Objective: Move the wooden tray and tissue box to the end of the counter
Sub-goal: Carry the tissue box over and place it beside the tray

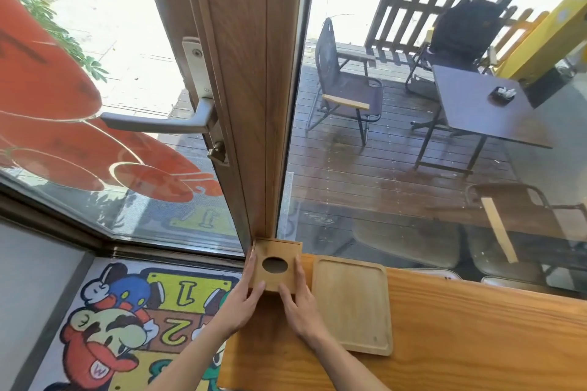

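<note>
The tissue box point(277, 265) is set at the far left corner of the desk point(460, 327), its far side up against the wooden door post point(254, 105) and the window glass point(444, 168). Its left side lies along the desk's left edge, beyond which the floor mat point(127, 311) is seen below. No room is left for the box to go farther or to the left.

The tray point(352, 303) lies flat just right of the box, apart from it by a narrow strip of desk; whether the two touch at the far end cannot be told. The tray's far edge is close to the glass. To the right of the tray and on its near side, a wide stretch of bare desk is open.

The box is held between both hands. The left hand point(244, 298) is laid against the box's left side, its fingers point(252, 267) stretched out and close together along the wall, the thumb resting on the top near the round hole. The right hand point(298, 301) is placed on the right side in the same way, fingers point(298, 270) extended along the wall and the thumb on the near top edge.
</note>
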